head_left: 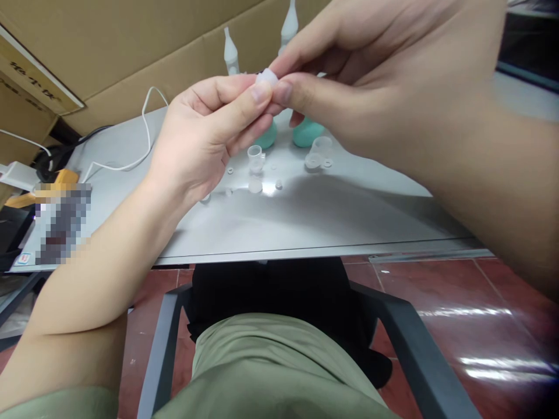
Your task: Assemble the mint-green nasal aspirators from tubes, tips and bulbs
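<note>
A small translucent white plastic piece (267, 75) is raised above the table, pinched in the fingertips of my left hand (205, 125). My right hand (349, 75) meets it from the right, thumb and forefinger closed on the same piece; the fingers cover most of it. Behind the hands stand two pointed white nozzles (231, 52) and two mint-green bulbs (308, 132), partly hidden by my fingers. Below them on the table are a small clear cup (255, 158), a clear cylindrical part (321, 151), and several tiny rings and discs (255, 185).
The grey table (327, 215) ends at a front edge close to my body. Cardboard (144, 46) walls the back. A white cable (146, 128) runs along the left, near an orange block (65, 177) and a white plug (20, 174). Chair armrests (419, 343) flank me.
</note>
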Demonstrator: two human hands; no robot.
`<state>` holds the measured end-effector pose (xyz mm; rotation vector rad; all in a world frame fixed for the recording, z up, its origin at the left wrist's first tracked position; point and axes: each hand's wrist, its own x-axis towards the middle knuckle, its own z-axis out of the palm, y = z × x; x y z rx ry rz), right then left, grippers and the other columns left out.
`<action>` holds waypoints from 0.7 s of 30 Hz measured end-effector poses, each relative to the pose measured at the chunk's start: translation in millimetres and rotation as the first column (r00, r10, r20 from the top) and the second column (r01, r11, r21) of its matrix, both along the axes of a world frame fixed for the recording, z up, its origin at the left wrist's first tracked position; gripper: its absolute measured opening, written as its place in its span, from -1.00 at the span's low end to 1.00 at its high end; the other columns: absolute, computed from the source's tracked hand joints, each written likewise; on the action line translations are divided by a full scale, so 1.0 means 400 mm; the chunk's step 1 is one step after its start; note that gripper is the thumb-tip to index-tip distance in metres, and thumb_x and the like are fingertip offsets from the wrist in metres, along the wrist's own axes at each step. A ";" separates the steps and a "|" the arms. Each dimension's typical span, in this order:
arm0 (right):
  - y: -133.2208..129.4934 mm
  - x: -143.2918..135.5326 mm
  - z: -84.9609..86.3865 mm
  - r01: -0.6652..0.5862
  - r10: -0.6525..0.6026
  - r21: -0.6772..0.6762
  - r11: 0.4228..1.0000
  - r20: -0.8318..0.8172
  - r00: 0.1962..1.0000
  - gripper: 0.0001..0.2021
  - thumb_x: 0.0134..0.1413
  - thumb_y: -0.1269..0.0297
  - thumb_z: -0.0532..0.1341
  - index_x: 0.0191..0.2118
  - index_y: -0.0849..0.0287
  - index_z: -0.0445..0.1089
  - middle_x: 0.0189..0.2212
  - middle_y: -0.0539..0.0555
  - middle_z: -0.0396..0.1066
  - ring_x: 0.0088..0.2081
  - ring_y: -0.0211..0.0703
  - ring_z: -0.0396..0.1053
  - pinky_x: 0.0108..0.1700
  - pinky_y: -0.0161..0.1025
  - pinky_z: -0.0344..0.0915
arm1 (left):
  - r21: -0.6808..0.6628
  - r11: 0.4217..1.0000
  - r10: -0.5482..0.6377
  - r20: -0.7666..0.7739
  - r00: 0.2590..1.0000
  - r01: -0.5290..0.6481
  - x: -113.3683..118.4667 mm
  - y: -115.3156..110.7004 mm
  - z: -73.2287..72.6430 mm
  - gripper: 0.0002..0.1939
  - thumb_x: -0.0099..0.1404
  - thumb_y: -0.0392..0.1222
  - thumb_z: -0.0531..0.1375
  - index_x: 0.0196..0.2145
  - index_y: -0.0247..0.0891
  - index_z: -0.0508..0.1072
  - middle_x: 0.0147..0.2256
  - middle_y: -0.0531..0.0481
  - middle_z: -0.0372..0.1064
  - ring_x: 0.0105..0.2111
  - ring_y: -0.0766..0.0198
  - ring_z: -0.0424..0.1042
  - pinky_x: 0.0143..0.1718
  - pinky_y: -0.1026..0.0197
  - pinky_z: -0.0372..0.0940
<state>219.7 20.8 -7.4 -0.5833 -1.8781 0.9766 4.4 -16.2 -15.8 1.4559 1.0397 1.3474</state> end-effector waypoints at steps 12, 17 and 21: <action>0.019 0.015 -0.019 0.032 -0.086 0.263 0.964 0.198 0.976 -0.90 0.66 0.46 0.30 0.00 0.11 0.43 -0.15 -0.07 0.46 -0.18 -0.49 0.46 -0.23 -0.51 0.33 | -0.131 0.980 -0.124 0.169 0.978 0.147 0.010 -0.052 0.048 -0.82 0.57 -0.43 0.53 -0.20 -0.24 0.75 -0.20 0.05 0.76 -0.14 0.45 0.76 0.11 0.37 0.66; 0.043 0.023 -0.033 -0.092 0.059 0.204 0.975 0.164 0.985 -0.84 0.68 0.31 0.38 0.00 0.10 0.38 -0.12 -0.07 0.50 -0.14 -0.47 0.56 -0.15 -0.51 0.46 | -0.167 0.975 -0.140 0.045 0.989 0.145 -0.001 -0.045 0.048 -0.85 0.72 -0.29 0.42 -0.10 -0.31 0.77 -0.11 -0.02 0.78 0.18 0.11 0.84 0.38 0.04 0.68; 0.047 0.029 -0.031 -0.144 0.123 0.174 0.974 0.129 0.984 -0.75 0.64 0.12 0.46 -0.03 0.08 0.42 -0.12 -0.07 0.53 -0.12 -0.45 0.60 -0.05 -0.46 0.55 | -0.199 0.974 -0.088 0.091 0.992 0.105 0.006 -0.042 0.048 -0.85 0.69 -0.35 0.45 -0.15 -0.34 0.74 -0.19 0.03 0.77 0.32 -0.01 0.81 0.42 0.03 0.70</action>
